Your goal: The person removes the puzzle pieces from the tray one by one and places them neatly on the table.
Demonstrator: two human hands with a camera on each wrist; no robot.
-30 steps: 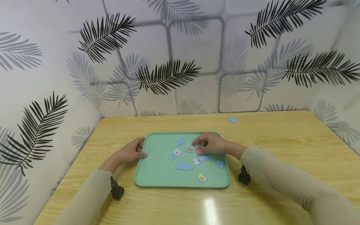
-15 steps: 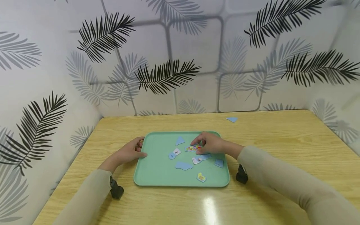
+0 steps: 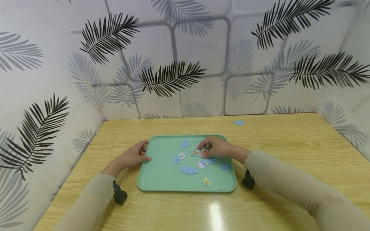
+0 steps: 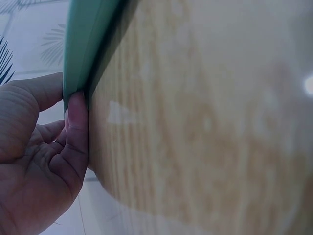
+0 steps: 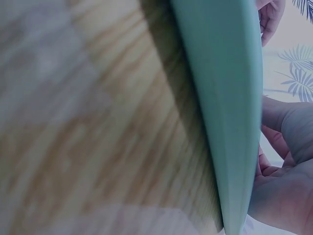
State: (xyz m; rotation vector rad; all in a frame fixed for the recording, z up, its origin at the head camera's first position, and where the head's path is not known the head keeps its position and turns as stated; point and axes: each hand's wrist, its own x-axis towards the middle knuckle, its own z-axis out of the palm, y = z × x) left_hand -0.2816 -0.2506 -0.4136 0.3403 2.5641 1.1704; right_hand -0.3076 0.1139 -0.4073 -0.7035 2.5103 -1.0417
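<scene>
A mint-green tray (image 3: pixel 162 179) lies on the table. My left hand (image 3: pixel 135 155) grips its left rim, thumb over the edge; in the left wrist view the fingers (image 4: pixel 76 127) curl against the tray's outer side. Over the tray's right part, my right hand (image 3: pixel 218 148) pinches a multicoloured puzzle piece (image 3: pixel 196 152) between thumb and fingers, hiding its right end. Just below that hand is a blue and white piece (image 3: pixel 203 164). In the right wrist view, the tray wall (image 5: pixel 230 98) hides the fingertips and the piece.
Other pieces lie on the tray: a blue triangle (image 3: pixel 185 144), a blue-white one (image 3: pixel 179 158), a wavy blue one (image 3: pixel 189 170), a small blue one (image 3: pixel 225 167) and a yellow one (image 3: pixel 207 182). Another blue piece (image 3: pixel 239 123) lies on the wooden table (image 3: pixel 289 144) near the wall.
</scene>
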